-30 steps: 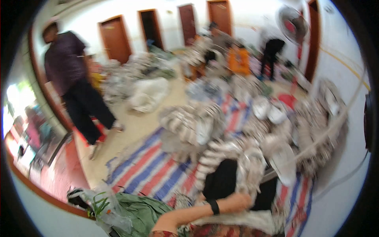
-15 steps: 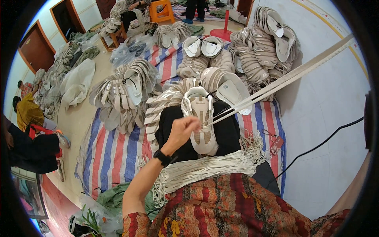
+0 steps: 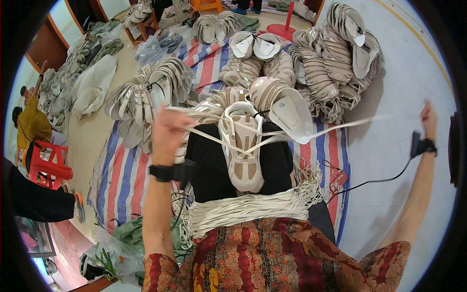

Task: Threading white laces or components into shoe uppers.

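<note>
A beige and white shoe upper (image 3: 248,168) rests toe toward me on the dark cloth over my lap. A flat off-white shoelace (image 3: 335,127) passes through its lower eyelets, crosses over the tongue and stretches out to both sides. My left hand (image 3: 169,127), smeared by motion, is closed on one end, left of the shoe upper. Far to the right, my right hand (image 3: 428,120) is closed on the other end at arm's length. Across my lap, close to my body, lies a thick bundle of similar shoelaces (image 3: 250,209).
Tied stacks of shoe uppers stand ahead on a striped sheet (image 3: 130,170), including a left stack (image 3: 146,97) and a tall right pile (image 3: 326,61). A red stool (image 3: 50,163) is at far left. A black cable (image 3: 372,183) runs to my right wrist.
The lace strands, earlier drawn together toward the upper right, now spread to both sides. My left hand has moved left from the shoe upper, and my right hand has come into view.
</note>
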{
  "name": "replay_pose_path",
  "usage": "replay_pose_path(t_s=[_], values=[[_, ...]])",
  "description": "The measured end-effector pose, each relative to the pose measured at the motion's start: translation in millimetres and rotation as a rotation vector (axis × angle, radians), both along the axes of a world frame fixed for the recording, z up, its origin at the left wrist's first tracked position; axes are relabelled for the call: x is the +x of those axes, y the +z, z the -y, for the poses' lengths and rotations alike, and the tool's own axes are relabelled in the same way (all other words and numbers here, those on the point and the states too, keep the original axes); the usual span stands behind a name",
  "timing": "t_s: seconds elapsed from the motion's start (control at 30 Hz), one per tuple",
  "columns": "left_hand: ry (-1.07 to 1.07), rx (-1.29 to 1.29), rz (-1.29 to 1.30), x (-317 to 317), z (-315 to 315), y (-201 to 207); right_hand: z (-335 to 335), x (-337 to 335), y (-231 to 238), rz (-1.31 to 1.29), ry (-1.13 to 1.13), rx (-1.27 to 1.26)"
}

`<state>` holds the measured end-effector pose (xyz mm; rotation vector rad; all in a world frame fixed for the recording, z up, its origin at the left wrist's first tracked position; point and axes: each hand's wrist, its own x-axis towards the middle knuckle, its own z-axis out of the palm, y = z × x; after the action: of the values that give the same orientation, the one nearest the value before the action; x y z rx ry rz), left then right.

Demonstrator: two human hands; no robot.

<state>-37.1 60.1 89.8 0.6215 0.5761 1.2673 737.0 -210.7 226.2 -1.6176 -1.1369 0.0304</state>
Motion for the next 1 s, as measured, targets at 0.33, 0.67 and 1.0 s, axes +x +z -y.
replay_pose_path(t_s=[0.33, 0.67, 1.0], values=[[0.157, -0.195, -0.58, -194, -1, -129, -111, -436, -192, 0.304, 0.411, -0.161], [-0.082, 0.72, -1.285, 20, 53, -67, -155, -507, -191, -0.517, 0.818, -1.129], [-0.532, 0.714, -1.464, 52, 34, -59, -164, -504, -203, -0.768, 0.945, -0.812]])
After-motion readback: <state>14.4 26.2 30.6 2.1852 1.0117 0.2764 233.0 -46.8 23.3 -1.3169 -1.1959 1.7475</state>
